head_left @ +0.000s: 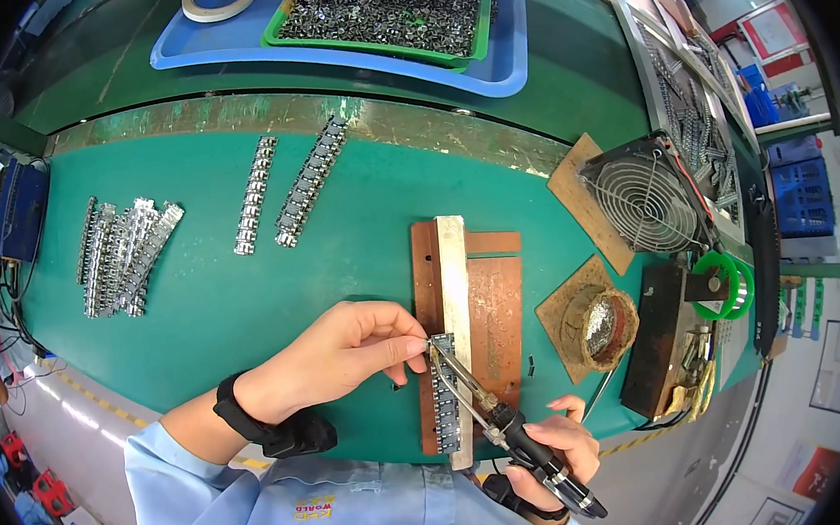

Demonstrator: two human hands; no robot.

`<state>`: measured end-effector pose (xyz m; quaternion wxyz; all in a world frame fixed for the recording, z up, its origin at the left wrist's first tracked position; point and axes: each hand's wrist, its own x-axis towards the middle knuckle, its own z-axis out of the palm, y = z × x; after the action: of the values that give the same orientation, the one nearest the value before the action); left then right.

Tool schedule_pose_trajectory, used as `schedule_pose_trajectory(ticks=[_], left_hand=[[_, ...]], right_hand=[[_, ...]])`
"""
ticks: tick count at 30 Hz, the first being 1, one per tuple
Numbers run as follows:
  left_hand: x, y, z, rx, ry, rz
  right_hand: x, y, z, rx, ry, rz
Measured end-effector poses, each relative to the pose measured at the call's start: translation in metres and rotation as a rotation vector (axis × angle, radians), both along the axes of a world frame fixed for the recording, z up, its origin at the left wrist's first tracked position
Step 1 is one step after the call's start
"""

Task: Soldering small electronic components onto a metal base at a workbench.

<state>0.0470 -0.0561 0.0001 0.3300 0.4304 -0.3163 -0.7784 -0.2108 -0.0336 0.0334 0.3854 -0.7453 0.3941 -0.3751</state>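
Note:
A brown jig [495,306] with a pale metal bar [454,280] lies on the green mat in front of me. Along the bar's left side sits a narrow strip of small dark-and-silver components [446,408]. My left hand [343,352] is closed in a pinch at the strip's far end; whatever its fingertips hold is too small to make out. From the right, my right hand [570,440] grips a black soldering iron [532,451] with a thin wire-feed tube along its side. The iron's tip meets the strip's far end, close to my left fingertips.
Component strips [124,256] lie piled at the left, with two more [255,195] farther back. Behind them, a blue tray [216,50] holds a green tray [379,58] of tiny metal parts. At right stand a fan [644,200], a round tin [610,328] and a green solder spool [723,285].

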Motion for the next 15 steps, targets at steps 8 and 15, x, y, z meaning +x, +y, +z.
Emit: schedule_pose_trajectory(ticks=[8,15], left_hand=[[0.0,0.0002,-0.0004,-0.013,-0.005,-0.002],[0.0004,0.0004,-0.0001,-0.022,0.0,0.0]], right_hand=[[0.0005,-0.0029,0.0038,-0.012,0.007,0.014],[0.0003,-0.0044,0.0077,-0.05,0.066,0.037]])
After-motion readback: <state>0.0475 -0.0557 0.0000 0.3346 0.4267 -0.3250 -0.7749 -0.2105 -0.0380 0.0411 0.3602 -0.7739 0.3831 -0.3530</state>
